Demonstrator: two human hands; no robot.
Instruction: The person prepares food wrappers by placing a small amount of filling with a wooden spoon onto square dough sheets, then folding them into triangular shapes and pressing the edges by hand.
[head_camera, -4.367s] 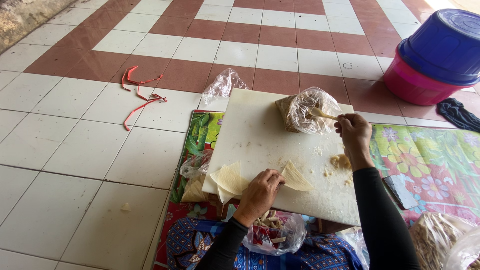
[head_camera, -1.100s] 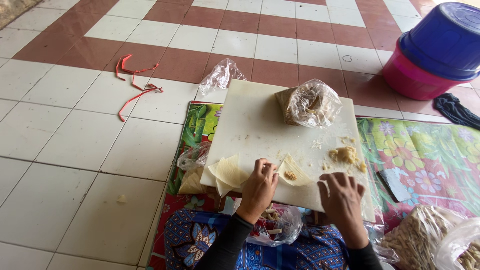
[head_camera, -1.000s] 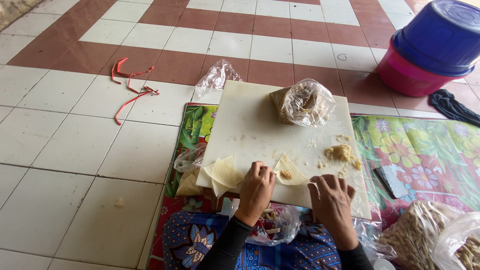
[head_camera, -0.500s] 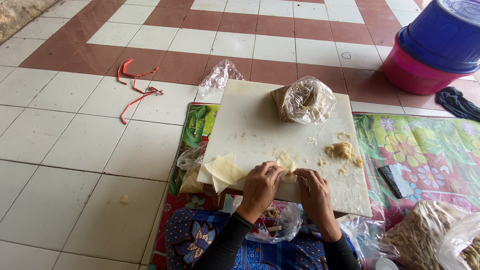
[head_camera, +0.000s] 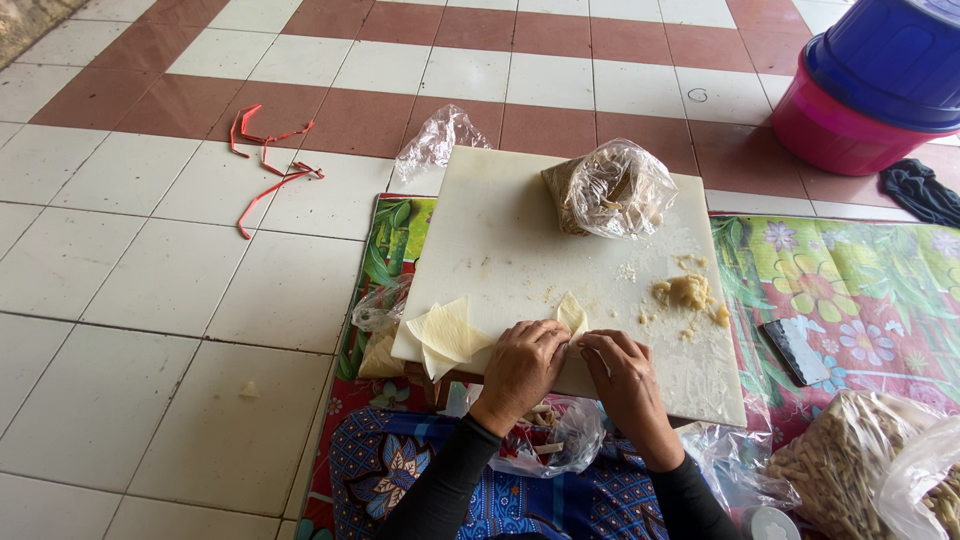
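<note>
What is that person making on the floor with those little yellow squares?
A person sits on a flowery mat with a white board in front. Both hands, the left hand and right hand, are pinching one thin pale wrapper near the board's front edge. A small stack of wrappers lies left of them, a crumbly filling pile to the right, and a plastic bag of filling at the far edge.
</note>
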